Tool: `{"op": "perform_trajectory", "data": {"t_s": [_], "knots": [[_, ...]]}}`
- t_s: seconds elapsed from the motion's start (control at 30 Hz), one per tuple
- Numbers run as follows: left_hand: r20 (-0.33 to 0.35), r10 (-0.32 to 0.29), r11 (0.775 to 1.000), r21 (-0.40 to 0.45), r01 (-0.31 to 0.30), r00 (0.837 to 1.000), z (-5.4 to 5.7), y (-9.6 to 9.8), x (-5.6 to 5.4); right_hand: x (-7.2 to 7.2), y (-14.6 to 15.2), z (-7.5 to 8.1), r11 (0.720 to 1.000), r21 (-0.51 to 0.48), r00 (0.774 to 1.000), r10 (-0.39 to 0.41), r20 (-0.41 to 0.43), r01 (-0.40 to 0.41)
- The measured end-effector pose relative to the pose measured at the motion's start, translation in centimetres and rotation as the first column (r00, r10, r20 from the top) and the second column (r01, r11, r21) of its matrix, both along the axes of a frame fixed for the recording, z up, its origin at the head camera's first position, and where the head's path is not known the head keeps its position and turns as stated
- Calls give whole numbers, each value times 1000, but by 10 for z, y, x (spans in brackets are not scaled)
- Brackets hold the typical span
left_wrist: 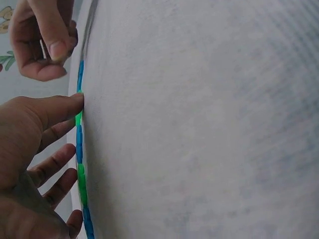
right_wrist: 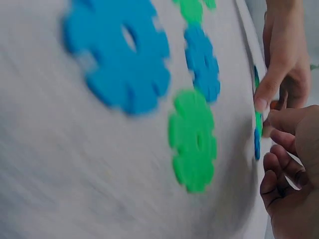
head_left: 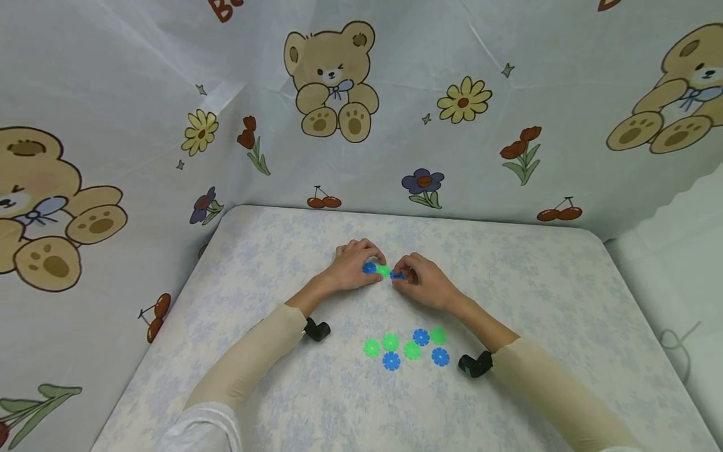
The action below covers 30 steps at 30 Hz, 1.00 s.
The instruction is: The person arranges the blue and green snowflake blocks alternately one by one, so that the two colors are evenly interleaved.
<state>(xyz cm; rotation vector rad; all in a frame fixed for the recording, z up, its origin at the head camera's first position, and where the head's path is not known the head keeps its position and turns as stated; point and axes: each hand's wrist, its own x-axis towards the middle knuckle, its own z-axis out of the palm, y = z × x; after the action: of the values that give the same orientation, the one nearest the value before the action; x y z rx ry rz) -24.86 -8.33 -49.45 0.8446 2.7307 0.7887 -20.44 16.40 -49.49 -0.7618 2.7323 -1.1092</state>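
Your left fingers (left_wrist: 62,108) are pinching a green notched disc (head_left: 383,270) near frame centre; your right fingers (right_wrist: 289,121) are curling beside a blue notched disc (left_wrist: 80,74), grip unclear. You're apparently linking them, the next move calling for aligned slots. Loose discs (head_left: 412,350) are lying lower centre.

A pale cloth (head_left: 403,50) printed with bears (head_left: 337,94) and flowers (head_left: 464,102) hangs behind a blue-mottled white tabletop (head_left: 395,408).

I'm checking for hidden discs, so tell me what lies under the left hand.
Under the left hand, the left wrist view shows a green slotted disc and a blue slotted disc edge-on. Their top faces cannot be seen: the hand covers them from the head camera.
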Motion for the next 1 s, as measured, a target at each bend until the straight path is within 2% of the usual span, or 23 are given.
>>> {"op": "perform_trajectory", "data": {"t_s": [0.1,0.23,0.5,0.7,0.83,1.0], "knots": [[2,-8,1000,-4,8,1000,1,-1,1,20,-5,6,996,16,996,85,21,-86],[-4,-14,1000,-4,14,1000,2,-1,1,46,-12,12,978,59,979,198,52,-201],[-40,-43,999,-1,43,998,-1,9,1,81,-29,14,942,140,953,300,50,-304],[-29,-79,997,1,79,996,-2,20,0,93,-41,12,922,159,935,352,45,-354],[-36,-83,997,-2,83,996,-5,25,-1,93,-43,10,927,143,938,342,63,-348],[-36,-90,996,19,91,995,-7,27,-2,88,-42,11,944,119,950,301,82,-309]]}}
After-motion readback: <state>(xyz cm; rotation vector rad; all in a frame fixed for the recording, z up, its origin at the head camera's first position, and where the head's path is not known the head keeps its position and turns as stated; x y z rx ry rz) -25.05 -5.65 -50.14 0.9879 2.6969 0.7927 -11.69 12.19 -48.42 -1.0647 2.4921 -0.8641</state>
